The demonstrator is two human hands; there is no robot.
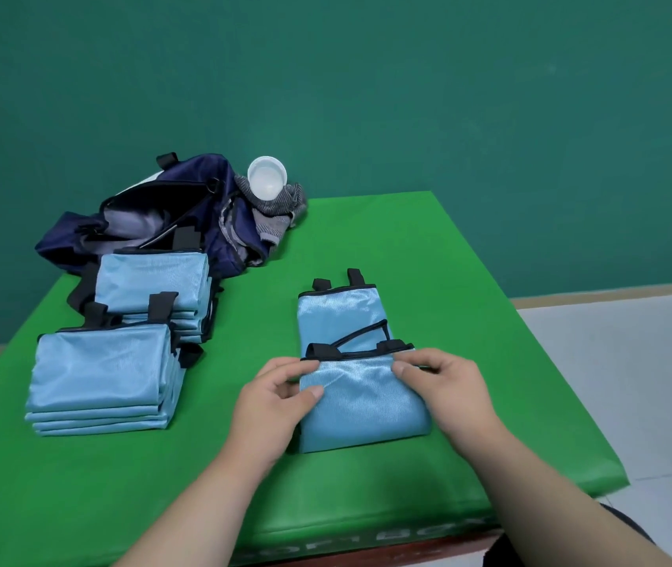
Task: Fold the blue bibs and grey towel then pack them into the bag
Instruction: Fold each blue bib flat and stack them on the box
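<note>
The light blue shiny fabric bib with black trim (363,407) lies on the green padded tabletop (490,362) directly in front of the person. Its long axis runs straight away from them: the near half is doubled up over the middle, and the uncovered far half with its two black tabs stretches beyond the fingertips. The left hand (273,403) pinches the left edge of the doubled flap between thumb and fingers (289,367). The right hand (449,386) nips the flap's right top corner at the trim with curled fingers, so the hands flank the bib evenly, neither nearer. The next fold, I judge, goes forward along that axis, away from the body. The two stacks of folded light blue bibs (101,374) sit well to the left, on the left hand's side. The open navy fabric bag (142,214) is behind them, and the crumpled grey towel (273,218) lies against the bag's right end with a white plastic cup (267,180) resting on it.
</note>
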